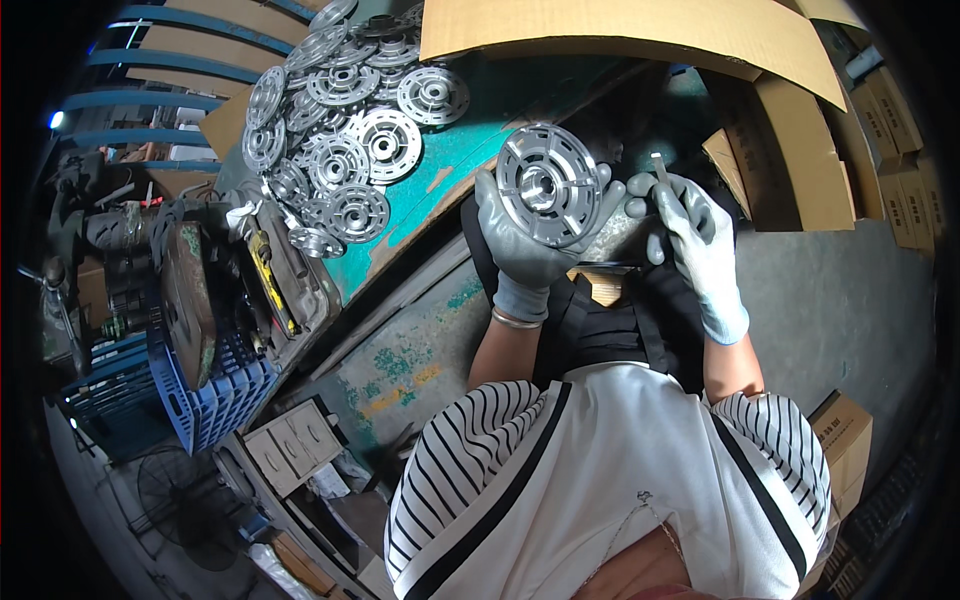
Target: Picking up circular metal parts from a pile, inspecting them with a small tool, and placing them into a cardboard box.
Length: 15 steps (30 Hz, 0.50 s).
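My gloved left hand point(528, 260) is closed round a round metal flange disc point(522, 202) with slots and a raised centre hub. It holds the disc up, its face turned toward me. To the right, my gloved right hand point(697, 238) pinches a thin tool with a flat pale tip point(657, 160); its exact kind I cannot make out. The tool points up and stands apart from the disc. Many similar metal discs point(384, 146) lie heaped on the green workbench point(400, 220) to the left.
A large open cardboard box point(640, 30) stands at the far side, with more cartons point(800, 150) at the right. Machinery point(190, 290) and a blue plastic crate point(215, 400) are at the left. A drawer unit point(292, 448) and a floor fan point(185, 505) stand lower left.
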Each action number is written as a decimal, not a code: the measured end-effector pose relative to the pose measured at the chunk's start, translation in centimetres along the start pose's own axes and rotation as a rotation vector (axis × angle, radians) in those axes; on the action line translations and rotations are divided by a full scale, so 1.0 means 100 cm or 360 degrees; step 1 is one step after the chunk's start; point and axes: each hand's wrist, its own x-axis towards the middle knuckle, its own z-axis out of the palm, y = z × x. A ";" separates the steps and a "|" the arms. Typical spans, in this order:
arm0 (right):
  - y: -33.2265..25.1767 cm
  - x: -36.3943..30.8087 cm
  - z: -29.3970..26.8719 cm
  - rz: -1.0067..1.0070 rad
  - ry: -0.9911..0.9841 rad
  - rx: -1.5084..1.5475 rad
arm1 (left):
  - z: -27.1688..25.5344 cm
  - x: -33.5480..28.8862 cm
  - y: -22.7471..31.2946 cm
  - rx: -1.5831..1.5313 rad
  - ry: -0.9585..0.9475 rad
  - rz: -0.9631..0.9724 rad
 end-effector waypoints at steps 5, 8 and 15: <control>0.006 -0.001 0.000 -0.0029 -0.0007 0.0012 | -0.001 0.001 -0.003 0.0004 -0.0143 0.0019; 0.013 0.001 0.008 0.0008 -0.0017 0.0187 | -0.023 0.009 -0.005 0.0974 -0.0014 0.0523; 0.028 0.021 0.008 0.0230 0.0015 0.0325 | -0.014 0.001 -0.021 0.0784 -0.0001 0.0430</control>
